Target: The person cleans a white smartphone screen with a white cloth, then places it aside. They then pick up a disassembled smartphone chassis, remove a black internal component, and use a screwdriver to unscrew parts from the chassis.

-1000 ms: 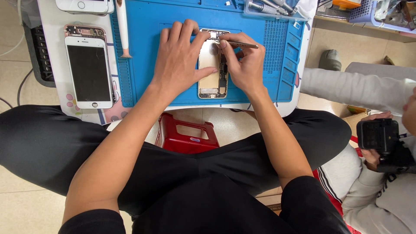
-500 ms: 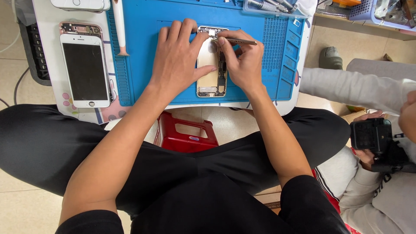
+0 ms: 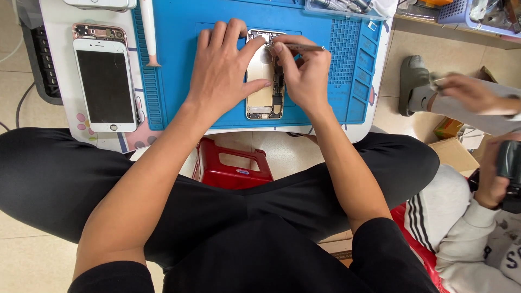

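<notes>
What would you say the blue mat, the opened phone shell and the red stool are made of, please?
The blue mat looks like matte silicone or rubber: moulded ridges and small compartments, no glare. The opened phone shell under the left hand and right hand looks like pale gold metal with a soft satin sheen. The red stool appears to be glossy moulded plastic, judging by its bright highlights.

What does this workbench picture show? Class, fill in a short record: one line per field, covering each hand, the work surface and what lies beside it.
Left hand: rests flat on the opened phone body, steadying it
Right hand: pinches a slim metal tool, tip at the phone's top end
Surface: blue work mat on a white table
Beside the mat: detached phone screen, face up
Below the table: red stool
</notes>
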